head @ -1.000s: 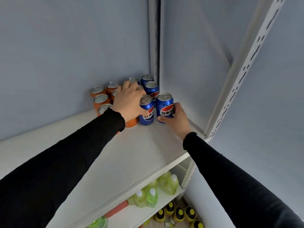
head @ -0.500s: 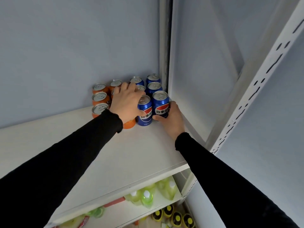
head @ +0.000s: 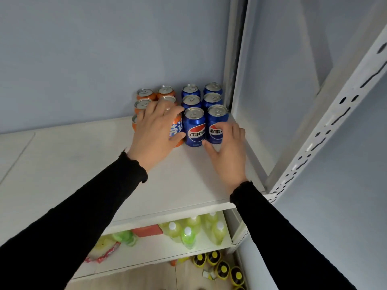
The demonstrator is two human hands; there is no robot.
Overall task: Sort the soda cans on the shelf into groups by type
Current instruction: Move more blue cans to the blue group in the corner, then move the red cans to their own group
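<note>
Six blue aluminium cola cans (head: 194,127), standing in two columns of three. Six orange aluminium soda cans: four with silver tops showing behind (head: 145,94), one front can (head: 177,128) and one more at the left edge (head: 134,122), both partly hidden. On the lower shelf, about six yellow-green plastic bottles with white caps (head: 188,237). On the floor, five black-and-yellow round containers (head: 223,269); exact count uncertain at the edge.

Left hand (head: 154,130) covers orange cans (head: 144,94); right hand (head: 227,150) touches blue cans (head: 193,127).
</note>
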